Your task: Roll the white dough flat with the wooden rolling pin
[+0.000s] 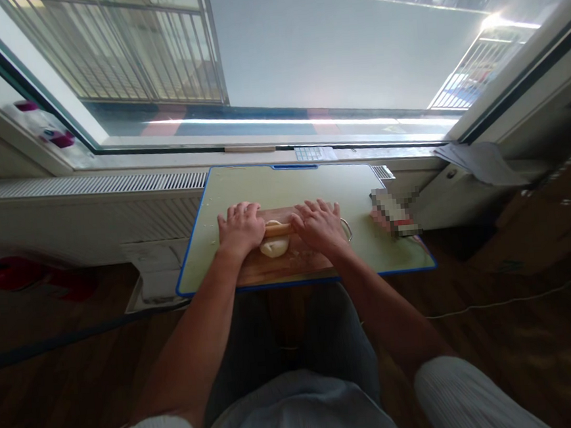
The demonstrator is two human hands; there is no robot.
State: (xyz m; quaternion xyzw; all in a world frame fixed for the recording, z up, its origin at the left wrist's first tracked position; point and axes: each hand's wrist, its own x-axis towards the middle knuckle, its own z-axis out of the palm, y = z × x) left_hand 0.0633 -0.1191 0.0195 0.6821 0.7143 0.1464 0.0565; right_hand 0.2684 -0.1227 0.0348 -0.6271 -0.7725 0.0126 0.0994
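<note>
A wooden rolling pin lies crosswise over a piece of pale dough, which bulges out toward me beneath it. My left hand rests over the pin's left end, palm down, fingers pointing forward. Over the right end sits my right hand in the same way. Both hands cover the pin's ends, so only its middle shows. Under the dough is a wooden cutting board with a metal handle at its right side.
The board lies on a pale green table mat with a blue edge. A pixelated object is on its right part. Behind stand a radiator and a window. A bottle is on the sill, left; papers lie right.
</note>
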